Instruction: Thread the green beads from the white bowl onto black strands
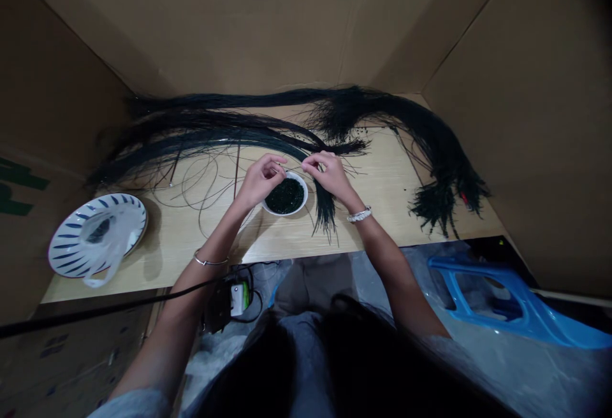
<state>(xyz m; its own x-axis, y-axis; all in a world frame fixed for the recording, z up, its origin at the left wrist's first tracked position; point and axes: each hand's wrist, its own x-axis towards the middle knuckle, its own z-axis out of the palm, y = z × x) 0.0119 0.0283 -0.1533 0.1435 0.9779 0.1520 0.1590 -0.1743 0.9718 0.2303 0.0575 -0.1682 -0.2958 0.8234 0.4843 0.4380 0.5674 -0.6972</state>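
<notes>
My left hand (262, 181) is at the left rim of a small white bowl (306, 196), thumb and curled fingers drawn together. Small dark green pieces (284, 196) fill much of the bowl. On the bowl's upper right, my right hand (331, 174) pinches thumb against forefinger. Whatever is between the fingertips of either hand is too fine to make out. A bundle of dark green strands (326, 209) passes beneath my right hand, its cut ends fanned towards the table's front edge. Thin loose strands (201, 182) curl on the table to the left.
More dark strand bundles (229, 100) lie along the back. A thick one (430, 128) bends down the right side with knobbly ends. On the left sits a striped plate (64, 246) holding a clear plastic bag (112, 246). Cardboard walls (287, 23) enclose the table (377, 195). A blue stool (530, 306) stands lower right.
</notes>
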